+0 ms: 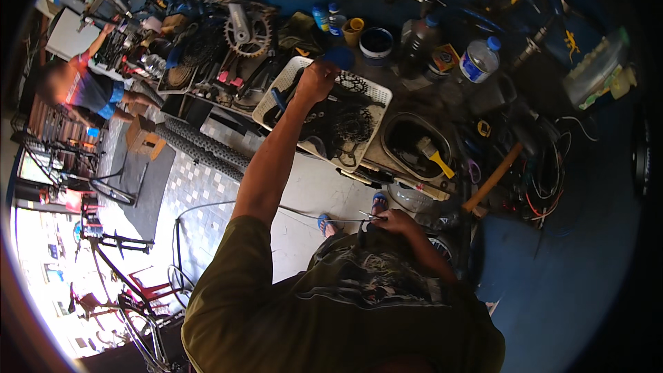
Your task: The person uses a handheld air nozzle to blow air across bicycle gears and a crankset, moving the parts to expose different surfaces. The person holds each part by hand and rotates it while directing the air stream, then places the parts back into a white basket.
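My left hand (318, 81) is over the far side of a white plastic basket (378, 123), its fingers curled down. A round blue lid-like thing (340, 57) shows right beside the fingertips; what the fingers grip, if anything, is hidden. Dark bicycle parts fill the basket, among them a sprocket cassette (352, 124) and chain pieces. Close to my body, my right hand (396, 222) is closed around a slim metal tool (373, 217), whose exact kind I cannot make out. A thin grey cable (304, 213) runs from the left toward this hand.
Right of the basket, a yellow-handled brush (436, 157) rests on a dark oval basin (392, 155). A hammer with a wooden handle (492, 178), bottles and tubs crowd the bench. Left lie bicycle tyres (200, 148); another person (93, 86) stands at the far left.
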Available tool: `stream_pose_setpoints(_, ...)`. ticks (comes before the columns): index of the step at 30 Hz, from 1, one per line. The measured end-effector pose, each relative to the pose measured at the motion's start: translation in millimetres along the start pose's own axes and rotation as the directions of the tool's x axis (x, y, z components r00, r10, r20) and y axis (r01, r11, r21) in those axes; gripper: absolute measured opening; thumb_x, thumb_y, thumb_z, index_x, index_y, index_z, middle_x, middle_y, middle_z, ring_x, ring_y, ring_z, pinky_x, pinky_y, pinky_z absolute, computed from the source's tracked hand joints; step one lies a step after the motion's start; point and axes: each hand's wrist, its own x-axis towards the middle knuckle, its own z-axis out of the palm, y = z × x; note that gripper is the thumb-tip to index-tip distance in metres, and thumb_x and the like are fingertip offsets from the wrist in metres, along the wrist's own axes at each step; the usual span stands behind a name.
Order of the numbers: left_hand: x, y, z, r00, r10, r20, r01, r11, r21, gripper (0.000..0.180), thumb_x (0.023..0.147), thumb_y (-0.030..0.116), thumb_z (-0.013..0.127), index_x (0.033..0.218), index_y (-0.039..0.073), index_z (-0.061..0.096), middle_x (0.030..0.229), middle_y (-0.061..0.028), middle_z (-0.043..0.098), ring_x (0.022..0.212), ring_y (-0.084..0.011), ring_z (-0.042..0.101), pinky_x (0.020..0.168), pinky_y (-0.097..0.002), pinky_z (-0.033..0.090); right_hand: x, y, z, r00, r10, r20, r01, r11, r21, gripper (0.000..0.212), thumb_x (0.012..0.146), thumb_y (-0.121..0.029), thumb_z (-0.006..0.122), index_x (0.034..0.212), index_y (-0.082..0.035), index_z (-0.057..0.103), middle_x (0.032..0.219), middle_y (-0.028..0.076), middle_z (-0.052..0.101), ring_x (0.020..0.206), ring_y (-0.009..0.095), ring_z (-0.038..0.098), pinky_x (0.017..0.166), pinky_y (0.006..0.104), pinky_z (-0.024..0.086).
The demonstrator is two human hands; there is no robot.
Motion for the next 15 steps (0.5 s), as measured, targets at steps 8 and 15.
stream_pose_setpoints(8, -144.4, 5.2, -151.0, 0.911, -0.204, -0.359, 0.062, 0.927, -0.369, 0.016, 0.101, 0.007, 0.06, 0.115, -0.001, 0.058, 0.096, -0.0134, 0.073, 0.09, -0.0186, 0.073, 0.072, -0.0308, 0.056, 55.9, -43.5, 3.4, 0.996, -0.084, 0.03, 0.088, 0.974, -0.209, 0.052, 0.093, -0.059, 0.064, 0.116, -0.015, 0.077, 0.103, 0.02, 0.076, 0.1, 0.038, 0.072, 0.089, 0.048, 0.055)
stream_pose_setpoints(15, -406.0, -106.1, -133.8, 0.502, -0.84, -0.205, 0.571, 0.5, -0.652, 0.016, 0.102, 0.006, 0.054, 0.116, -0.002, 0.057, 0.088, -0.0144, 0.072, 0.072, -0.0232, 0.073, 0.063, -0.0392, 0.065, 99.0, -173.6, 11.8, 0.97, -0.152, 0.188, 0.22, 0.875, -0.431, 0.045, 0.094, -0.053, 0.063, 0.113, -0.015, 0.077, 0.102, 0.02, 0.076, 0.1, 0.042, 0.071, 0.087, 0.0514, 0.055)
